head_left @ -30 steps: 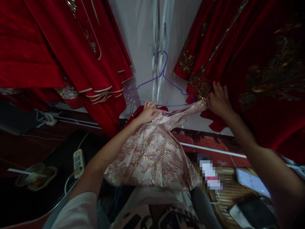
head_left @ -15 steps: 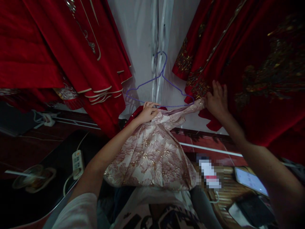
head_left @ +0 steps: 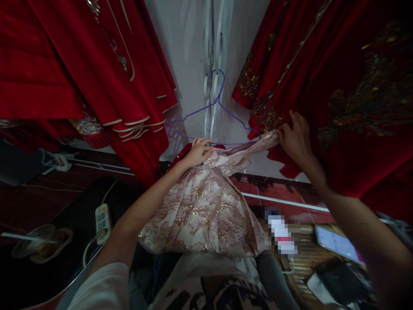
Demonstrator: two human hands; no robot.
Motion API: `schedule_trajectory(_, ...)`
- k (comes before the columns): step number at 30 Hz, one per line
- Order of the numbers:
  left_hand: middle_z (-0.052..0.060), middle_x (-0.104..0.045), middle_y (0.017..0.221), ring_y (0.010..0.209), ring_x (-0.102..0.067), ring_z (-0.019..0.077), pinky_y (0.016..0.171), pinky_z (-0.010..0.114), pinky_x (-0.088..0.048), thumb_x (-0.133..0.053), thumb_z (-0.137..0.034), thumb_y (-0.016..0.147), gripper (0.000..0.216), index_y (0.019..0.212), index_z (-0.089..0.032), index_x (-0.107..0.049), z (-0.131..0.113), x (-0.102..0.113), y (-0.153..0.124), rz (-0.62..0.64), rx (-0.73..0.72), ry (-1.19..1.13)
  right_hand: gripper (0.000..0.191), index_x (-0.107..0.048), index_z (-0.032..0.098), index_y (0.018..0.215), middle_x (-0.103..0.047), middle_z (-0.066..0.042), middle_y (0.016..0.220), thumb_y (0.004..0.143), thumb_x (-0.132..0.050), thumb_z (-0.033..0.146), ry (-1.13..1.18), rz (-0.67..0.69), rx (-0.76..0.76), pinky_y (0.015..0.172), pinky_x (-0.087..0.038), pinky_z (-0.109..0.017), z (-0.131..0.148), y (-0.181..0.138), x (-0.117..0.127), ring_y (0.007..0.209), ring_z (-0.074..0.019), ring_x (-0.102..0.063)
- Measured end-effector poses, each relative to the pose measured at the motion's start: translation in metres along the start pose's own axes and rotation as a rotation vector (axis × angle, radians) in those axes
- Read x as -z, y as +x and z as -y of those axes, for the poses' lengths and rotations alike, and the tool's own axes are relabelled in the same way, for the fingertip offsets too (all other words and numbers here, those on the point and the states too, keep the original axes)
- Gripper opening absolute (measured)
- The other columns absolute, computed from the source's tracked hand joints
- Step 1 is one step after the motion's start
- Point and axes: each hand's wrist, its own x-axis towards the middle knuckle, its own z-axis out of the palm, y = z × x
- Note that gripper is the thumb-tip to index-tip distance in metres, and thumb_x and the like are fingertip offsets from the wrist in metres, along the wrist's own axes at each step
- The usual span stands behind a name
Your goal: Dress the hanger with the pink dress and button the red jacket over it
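Note:
A pink and cream brocade garment point(head_left: 206, 211) with gold flowers spreads in pleats over my lap. My left hand point(head_left: 200, 153) grips its gathered top, fingers curled over the cloth. Out to the right, my right hand point(head_left: 295, 135) pinches the end of a narrow part of the same garment, drawn taut between both hands. Just behind the garment's top hangs a purple wire hanger point(head_left: 219, 101), its hook at a white metal bar. The hanger's lower bar passes close behind both hands; whether it touches the cloth I cannot tell.
Red embroidered garments hang at left point(head_left: 129, 86) and right point(head_left: 322, 86). On a dark surface at lower left are a power strip point(head_left: 102, 219) and a plastic cup point(head_left: 35, 241) with a straw. A phone point(head_left: 338, 244) and a black object point(head_left: 342, 280) lie on slatted wood at right.
The right hand has shifted slightly right against the hanger, stretching the narrow part a little further. The left hand keeps its grip. The view has moved slightly.

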Motion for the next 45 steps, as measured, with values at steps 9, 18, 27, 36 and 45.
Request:
schedule_trajectory(9, 0.000, -0.062, 0.126, 0.114, -0.048, 0.0208, 0.103, 0.044, -0.029, -0.045, -0.040, 0.093, 0.032, 0.092, -0.025, -0.073, -0.015, -0.005, 0.004, 0.004, 0.020, -0.059, 0.035, -0.062, 0.018, 0.105, -0.056, -0.014, 0.116, 0.097, -0.035, 0.039, 0.154, -0.194, -0.066, 0.098, -0.040, -0.041, 0.055, 0.025, 0.010, 0.113, -0.0265, -0.048)
schedule_trajectory(18, 0.007, -0.068, 0.107, 0.101, -0.059, 0.0168, 0.094, 0.033, -0.042, -0.030, -0.049, 0.096, 0.048, 0.097, -0.019, -0.067, -0.002, 0.014, 0.012, -0.153, 0.040, -0.348, 0.039, -0.051, 0.022, 0.117, -0.064, -0.009, 0.098, 0.098, -0.026, 0.045, 0.470, -0.088, -0.161, 0.084, -0.047, -0.038, 0.090, 0.041, -0.023, 0.090, -0.0232, -0.061)
schedule_trajectory(27, 0.005, -0.058, 0.074, 0.079, -0.054, 0.0189, 0.084, 0.034, -0.038, -0.035, -0.044, 0.095, 0.043, 0.071, -0.018, -0.059, 0.106, 0.058, -0.048, -0.411, 0.459, 0.209, 0.037, -0.056, 0.023, 0.112, -0.067, -0.007, 0.096, 0.095, -0.034, 0.048, 0.521, -0.012, -0.139, 0.081, -0.048, -0.036, 0.075, 0.044, -0.019, 0.087, -0.0219, -0.063)
schedule_trajectory(36, 0.004, -0.059, 0.075, 0.075, -0.054, 0.0157, 0.076, 0.027, -0.042, -0.032, -0.046, 0.095, 0.042, 0.073, -0.019, -0.057, 0.131, 0.045, -0.056, -0.518, 0.481, -0.003, 0.038, -0.056, 0.023, 0.115, -0.066, -0.008, 0.100, 0.094, -0.036, 0.047, 0.518, -0.027, -0.133, 0.083, -0.047, -0.038, 0.074, 0.045, -0.018, 0.091, -0.0231, -0.063)
schedule_trajectory(45, 0.004, -0.063, 0.079, 0.078, -0.057, 0.0149, 0.075, 0.025, -0.044, -0.034, -0.046, 0.095, 0.042, 0.078, -0.017, -0.060, 0.124, 0.047, -0.062, -0.528, 0.487, -0.118, 0.035, -0.057, 0.023, 0.114, -0.067, -0.007, 0.099, 0.095, -0.037, 0.045, 0.489, -0.050, -0.146, 0.085, -0.046, -0.037, 0.073, 0.044, -0.017, 0.090, -0.0224, -0.064)
